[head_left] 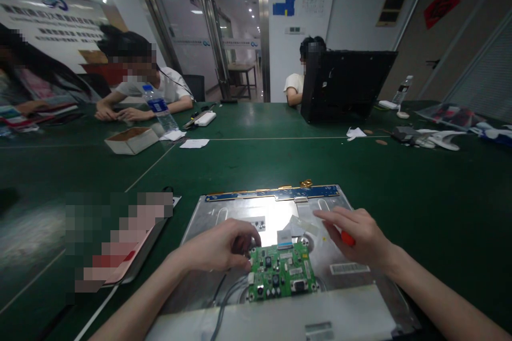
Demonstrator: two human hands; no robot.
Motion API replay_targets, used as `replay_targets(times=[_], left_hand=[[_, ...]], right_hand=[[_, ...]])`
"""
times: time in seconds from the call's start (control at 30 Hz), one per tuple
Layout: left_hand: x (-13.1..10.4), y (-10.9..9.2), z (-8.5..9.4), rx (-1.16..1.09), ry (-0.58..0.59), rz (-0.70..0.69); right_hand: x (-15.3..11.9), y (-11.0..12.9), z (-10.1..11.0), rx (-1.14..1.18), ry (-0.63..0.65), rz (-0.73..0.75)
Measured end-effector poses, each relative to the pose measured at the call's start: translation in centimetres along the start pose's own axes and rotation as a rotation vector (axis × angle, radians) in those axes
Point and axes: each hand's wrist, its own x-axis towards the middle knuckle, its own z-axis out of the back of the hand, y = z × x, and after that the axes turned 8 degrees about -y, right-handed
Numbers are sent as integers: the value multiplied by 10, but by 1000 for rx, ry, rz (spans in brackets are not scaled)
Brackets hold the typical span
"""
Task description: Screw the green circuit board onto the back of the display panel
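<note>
Your left hand [224,245] curls its fingers by the left edge of the green board [282,270]; I cannot tell if they pinch it. Your right hand [362,237] wraps its fingers around a red handle [348,238]. The board sits on a metal panel [330,251]. The panel's striped label [349,269] is too tiny to read. Past the far edge, the counter [256,162] has room.

Green circuit board [282,272], flat on silver metal panel [344,282], orange-red object [348,238], partly hidden, above panel
</note>
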Motion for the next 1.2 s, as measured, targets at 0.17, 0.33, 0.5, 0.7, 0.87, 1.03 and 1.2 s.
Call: replay_targets(times=[0.17,0.33,0.5,0.7,0.87,1.03,1.2], left_hand=[[-1,2,1,-10,-46,-25],[5,16,2,116,-307,-55],[11,30,0,155,-480,-154],[15,36,-9,179,-406,-244],[18,37,-12,236,-410,-225],[23,36,-13,226,-434,-245],[33,31,-15,230,-432,-254]], right_hand=[[-2,-1,25,174,-301,-190],[2,-21,32,687,-438,-664],[-1,-37,-3,995,-271,-979],[-12,-39,-29,1161,-144,-1116],[-14,-44,-31,1234,-157,-1133],[-21,-57,-33,1281,-106,-1121],[-35,-79,-28,1317,13,-1105]])
